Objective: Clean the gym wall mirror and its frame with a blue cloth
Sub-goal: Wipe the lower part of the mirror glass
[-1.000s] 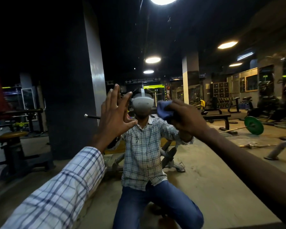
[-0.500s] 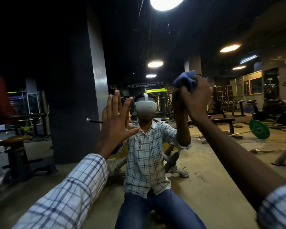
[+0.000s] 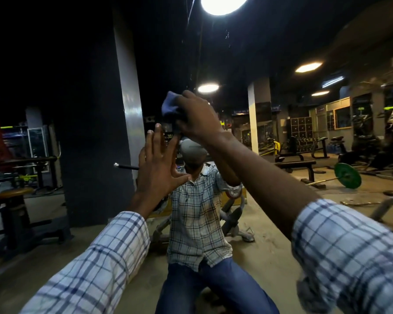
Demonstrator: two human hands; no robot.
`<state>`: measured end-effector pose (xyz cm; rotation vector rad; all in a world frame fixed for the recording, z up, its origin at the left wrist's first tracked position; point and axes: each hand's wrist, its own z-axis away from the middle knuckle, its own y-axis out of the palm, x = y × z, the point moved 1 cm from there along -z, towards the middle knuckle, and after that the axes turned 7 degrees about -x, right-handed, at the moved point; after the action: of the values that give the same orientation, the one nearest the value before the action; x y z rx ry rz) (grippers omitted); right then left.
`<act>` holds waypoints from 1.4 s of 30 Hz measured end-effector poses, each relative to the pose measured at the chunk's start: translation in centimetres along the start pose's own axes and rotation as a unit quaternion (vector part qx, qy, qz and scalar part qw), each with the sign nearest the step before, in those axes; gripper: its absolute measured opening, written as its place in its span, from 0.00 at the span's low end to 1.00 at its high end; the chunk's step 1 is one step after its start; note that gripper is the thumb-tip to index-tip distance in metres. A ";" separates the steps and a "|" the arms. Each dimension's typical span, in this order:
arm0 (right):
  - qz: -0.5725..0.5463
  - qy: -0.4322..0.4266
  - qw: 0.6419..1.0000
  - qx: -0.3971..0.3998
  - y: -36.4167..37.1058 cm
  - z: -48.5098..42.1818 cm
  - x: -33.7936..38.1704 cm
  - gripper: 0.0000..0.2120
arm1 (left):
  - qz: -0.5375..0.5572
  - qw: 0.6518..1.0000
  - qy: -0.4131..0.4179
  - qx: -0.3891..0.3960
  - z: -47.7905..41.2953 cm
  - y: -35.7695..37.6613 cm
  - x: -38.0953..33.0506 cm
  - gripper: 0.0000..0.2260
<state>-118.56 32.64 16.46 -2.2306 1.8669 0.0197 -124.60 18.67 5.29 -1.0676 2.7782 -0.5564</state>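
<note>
Wiping under way, judged well short of done: right hand (image 3: 197, 116) bunching blue cloth (image 3: 171, 106) on mirror (image 3: 89, 87) at upper centre, left hand (image 3: 158, 165) flat, fingers spread, empty; frame unseen, presumably pending.

Dusty floor (image 3: 270, 225), green-plate barbell (image 3: 347, 176), flat bench (image 3: 296, 164)

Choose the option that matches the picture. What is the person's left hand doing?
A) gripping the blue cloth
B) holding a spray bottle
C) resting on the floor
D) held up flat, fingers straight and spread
D: the left hand is raised with straight, spread fingers, while the right hand grips the blue cloth.
</note>
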 end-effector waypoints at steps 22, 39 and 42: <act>-0.007 0.084 0.994 -0.071 -9.0 7.0 -13.5 0.16 | 0.074 0.997 -0.001 -0.008 -2.4 1.2 -4.9 0.49; -0.034 0.036 0.997 -0.057 -8.6 6.5 -14.6 0.17 | -0.001 1.000 -0.021 0.009 -2.4 1.4 -5.4 0.51; -0.027 0.032 0.998 -0.044 -8.9 6.2 -14.6 0.18 | -0.012 1.000 -0.015 0.010 -2.4 1.1 -5.6 0.51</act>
<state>-111.83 49.36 14.27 -2.3668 1.8711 0.0229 -121.70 23.85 6.94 -1.0978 2.7311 -0.5655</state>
